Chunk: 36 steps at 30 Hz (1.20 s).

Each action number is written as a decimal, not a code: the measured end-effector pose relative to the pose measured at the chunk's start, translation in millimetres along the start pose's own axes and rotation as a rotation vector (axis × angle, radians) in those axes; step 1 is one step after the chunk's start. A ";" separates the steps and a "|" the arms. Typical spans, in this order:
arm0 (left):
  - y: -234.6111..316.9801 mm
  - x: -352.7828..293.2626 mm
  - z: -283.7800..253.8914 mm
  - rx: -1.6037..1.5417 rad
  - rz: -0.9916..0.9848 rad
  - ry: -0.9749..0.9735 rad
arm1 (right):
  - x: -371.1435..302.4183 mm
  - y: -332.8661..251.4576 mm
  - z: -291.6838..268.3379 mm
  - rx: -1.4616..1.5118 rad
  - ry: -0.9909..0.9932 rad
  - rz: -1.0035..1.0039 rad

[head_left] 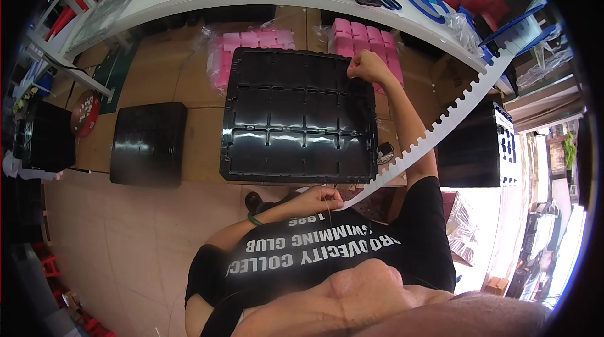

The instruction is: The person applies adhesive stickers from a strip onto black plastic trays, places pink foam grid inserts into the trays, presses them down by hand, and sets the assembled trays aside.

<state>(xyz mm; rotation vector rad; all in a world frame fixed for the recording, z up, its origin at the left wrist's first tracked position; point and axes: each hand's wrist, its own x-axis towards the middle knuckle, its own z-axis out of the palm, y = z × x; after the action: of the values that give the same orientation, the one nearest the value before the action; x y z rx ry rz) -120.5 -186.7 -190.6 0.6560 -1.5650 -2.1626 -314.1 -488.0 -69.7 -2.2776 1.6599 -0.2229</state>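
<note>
White strip (450, 122) in my left hand (318, 200), black tray (283, 107) by my right hand (372, 68)

Step, as I judge it: working between strip and tray, the left minding the strip's end while the right is busy at one of the tray's cells. Next move, my guess: the right lifts away and comes down to the strip, so the left needs a light, steady pinch with no twist; the notched edge could crease or catch.

Left: thumb and finger pinched on the strip's lower end, just off the tray's near edge, in front of my black shirt (415, 230). Right: fingers curled in at the tray's far right corner. Touching it, or hiding something small? Cannot tell.

Lie of things: from the pinch, the strip climbs rightward past the tray's near right corner, crosses in front of my right forearm, and runs up to the blue reel (511, 26). Tray lies before me, long cells side by side, apart from the left fingers. Pink blocks (362, 38) sit beyond it.
</note>
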 end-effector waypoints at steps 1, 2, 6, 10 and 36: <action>-0.6 0.5 1.6 -0.028 -0.012 0.001 | -4.2 3.5 -2.3 0.111 -0.068 -0.060; -0.5 2.4 1.8 -0.029 -0.011 -0.002 | -4.0 12.3 -1.3 0.109 -0.069 -0.058; 7.8 8.7 2.5 0.010 -0.043 -0.085 | -14.3 33.4 -7.2 0.413 0.063 -0.009; -21.9 19.2 -1.8 -0.011 0.052 -0.230 | -54.0 28.9 -12.3 0.834 0.067 -0.059; -2.7 -19.8 -440.6 1.043 0.094 1.257 | -339.8 107.9 109.0 0.014 0.403 0.576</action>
<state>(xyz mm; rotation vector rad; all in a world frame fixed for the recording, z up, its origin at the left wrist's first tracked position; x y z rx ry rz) 150.6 -514.2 -307.9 1.6936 -1.6455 -0.3294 -484.9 -178.9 -189.1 -1.7163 2.4191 -0.5751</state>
